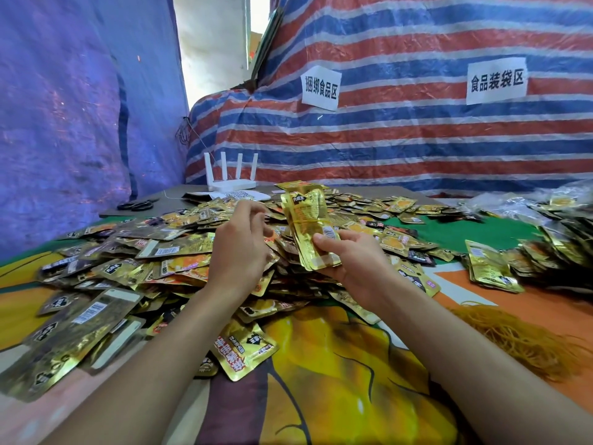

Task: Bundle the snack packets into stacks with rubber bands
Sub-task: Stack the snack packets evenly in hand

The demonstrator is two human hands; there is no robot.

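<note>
Your right hand (349, 256) grips the lower end of a stack of gold snack packets (306, 231), held upright above the pile, with a rubber band (304, 221) across its middle. Your left hand (240, 240) hovers just beside it, fingers curled; I cannot tell whether it pinches anything. Below lie loose packets (154, 255) on the counter (340, 367), and a heap of spare bands (519, 342) to the right

Gold foil everywhere: the stack of gold foil snack packets (308, 232) gleams, glossy and creased, and the loose heap of foil packets (154, 255) throws the same mirror shine. The tangled tan rubber bands (519, 342) look dull and matt. The printed orange-and-yellow cloth cover (337, 364) has a soft sheen. The red-white-blue striped woven plastic tarpaulin (417, 146) is crinkly, its white paper signs (320, 88) matt, and the white four-antenna router (231, 183) is smooth plastic.
</note>
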